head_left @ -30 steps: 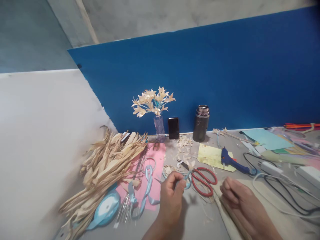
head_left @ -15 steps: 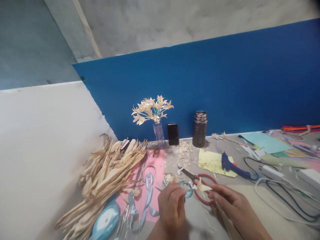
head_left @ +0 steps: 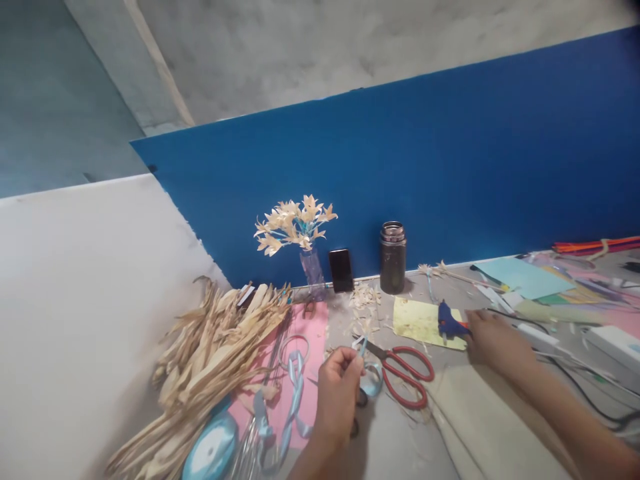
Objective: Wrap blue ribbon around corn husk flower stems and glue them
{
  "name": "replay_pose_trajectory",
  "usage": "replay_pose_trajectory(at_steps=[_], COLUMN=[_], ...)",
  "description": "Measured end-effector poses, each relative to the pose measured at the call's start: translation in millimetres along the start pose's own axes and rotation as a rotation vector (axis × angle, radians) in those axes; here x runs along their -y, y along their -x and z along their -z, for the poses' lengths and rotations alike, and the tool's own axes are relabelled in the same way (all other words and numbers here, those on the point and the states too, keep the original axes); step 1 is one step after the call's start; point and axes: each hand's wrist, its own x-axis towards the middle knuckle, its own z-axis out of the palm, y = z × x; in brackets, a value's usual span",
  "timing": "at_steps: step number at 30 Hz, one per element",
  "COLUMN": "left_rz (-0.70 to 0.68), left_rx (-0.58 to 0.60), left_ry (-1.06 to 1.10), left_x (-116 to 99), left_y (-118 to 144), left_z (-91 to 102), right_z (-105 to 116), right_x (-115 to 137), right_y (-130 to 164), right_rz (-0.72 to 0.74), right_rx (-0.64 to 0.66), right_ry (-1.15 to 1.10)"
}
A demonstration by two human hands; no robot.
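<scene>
Near the front of the counter [head_left: 400, 447], the left hand [head_left: 337, 393] is closed in a pinch on a small blue ribbon piece [head_left: 363, 347] and holds it just above the counter. A loop of the same ribbon hangs down by the thumb. Further right, the right hand [head_left: 493, 340] rests on the blue glue gun [head_left: 450, 325], which lies on a yellow paper [head_left: 417, 320]. I cannot tell if the fingers are wrapped around the glue gun or only touching it, because the hand hides the handle.

The glue gun tip may be hot, so it could burn a finger if the hand slides forward. Its cord [head_left: 575, 373] runs across the counter and could catch and pull other things along. The ribbon piece is tiny and light, so a loose pinch could drop it among the scraps.

Between the hands lie red scissors [head_left: 403, 373], near enough for a sleeve or wrist to bump the blades. On the left sits a pile of dry husks [head_left: 210, 360], just beside a pink sheet [head_left: 310, 373] and a ribbon roll [head_left: 210, 450]. Hot glue dripping there would make a sticky mess. At the back stand a vase of husk flowers [head_left: 295, 227], a phone [head_left: 341, 270] and a dark jar [head_left: 393, 257].
</scene>
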Motion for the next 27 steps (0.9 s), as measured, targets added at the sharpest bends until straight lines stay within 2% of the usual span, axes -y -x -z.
replay_pose_trajectory(at_steps=[2,6,11,13,16,19,24,27], left_rz=[0.069,0.045,-0.100,-0.117,-0.025,0.018,0.071,0.115], left_rx=[0.015,-0.003,0.008,0.043,0.138,0.199,0.295,0.349], left_ry=[0.043,-0.029,-0.210,-0.260,-0.306,-0.342,-0.461,-0.540], left_x=[1,2,3,6,13,20,26,29], left_y=[-7,-13,-19,-27,-48,-81,-141,-163], left_z=[-2.3,-7.9,-12.6,-14.8,-24.2,-45.4,-95.8,-117.2], right_z=[-5,-14,-17,-16,-16,-17,-20,-25], right_x=[-8,-7,0,1,1,0,-2,-5], right_y=[-9,-8,-4,-5,-8,-9,-7,-6], right_rz=[-0.018,-0.023,-0.073,-0.089,-0.108,-0.119,-0.117,-0.106], right_rx=[0.050,0.105,0.089,0.087,0.074,0.059,0.020,-0.020], right_ry=[0.016,0.041,0.055,0.051,0.029,-0.009,-0.096,-0.180])
